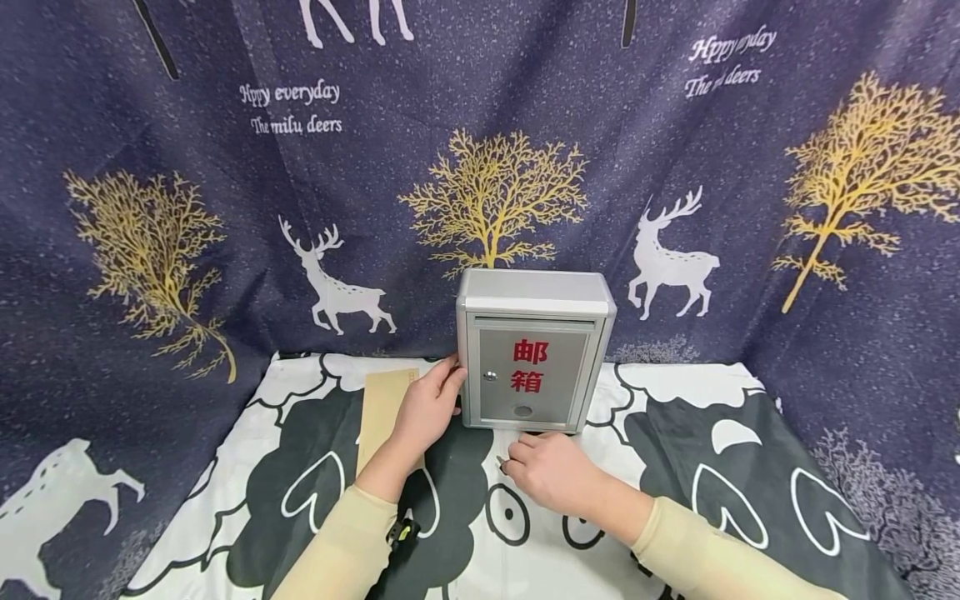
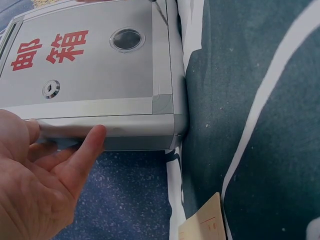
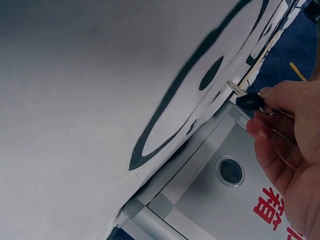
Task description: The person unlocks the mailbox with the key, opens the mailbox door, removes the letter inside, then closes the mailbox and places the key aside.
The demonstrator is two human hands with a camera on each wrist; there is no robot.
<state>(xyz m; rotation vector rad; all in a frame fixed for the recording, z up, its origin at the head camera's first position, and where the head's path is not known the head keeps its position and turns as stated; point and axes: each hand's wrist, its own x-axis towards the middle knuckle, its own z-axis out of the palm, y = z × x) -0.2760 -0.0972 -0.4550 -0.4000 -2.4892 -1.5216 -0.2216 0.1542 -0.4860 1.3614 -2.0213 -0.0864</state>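
Note:
A silver-grey metal mailbox (image 1: 536,350) with red characters stands upright on the patterned cloth. Its keyhole lock (image 2: 51,89) is on the left of the door, and a round window (image 3: 230,171) is near the bottom. My left hand (image 1: 427,404) rests its fingertips against the box's left side. In front of the lower edge, my right hand (image 1: 558,473) pinches a small key (image 3: 250,100) by its black head. The key's metal blade points away from the fingers, apart from the lock.
A tan paper envelope (image 1: 378,408) lies on the cloth left of the mailbox, partly under the left forearm. Behind the box hangs a dark blue curtain (image 1: 420,92) with deer and tree prints. Black and white patterned cloth (image 1: 675,450) covers the table.

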